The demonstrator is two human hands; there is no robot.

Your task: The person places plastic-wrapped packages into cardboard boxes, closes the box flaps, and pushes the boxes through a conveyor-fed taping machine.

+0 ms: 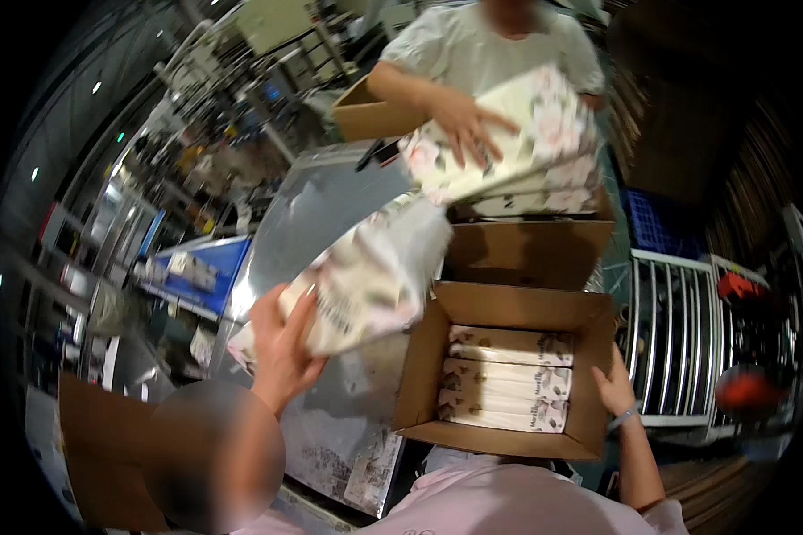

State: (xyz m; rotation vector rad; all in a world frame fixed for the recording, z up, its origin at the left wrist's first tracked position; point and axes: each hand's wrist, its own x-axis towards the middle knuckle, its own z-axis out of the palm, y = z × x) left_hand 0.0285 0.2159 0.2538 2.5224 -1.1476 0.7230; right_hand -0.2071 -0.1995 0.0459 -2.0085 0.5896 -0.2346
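My left hand grips one end of a cream, flower-printed tissue pack, slightly blurred, tilted above the metal table left of an open cardboard box. Inside that box lie several similar tissue packs, side by side. My right hand holds the box at its right wall, the thumb by the rim; some of its fingers are hard to make out. Across from me, a co-worker's hand lies on another floral tissue pack above a second cardboard box, where more packs are stacked.
The metal table runs along the left, with a small dark object on it. Another open carton stands beside the co-worker. To the right is a roller conveyor near a blue crate. Machinery fills the far left.
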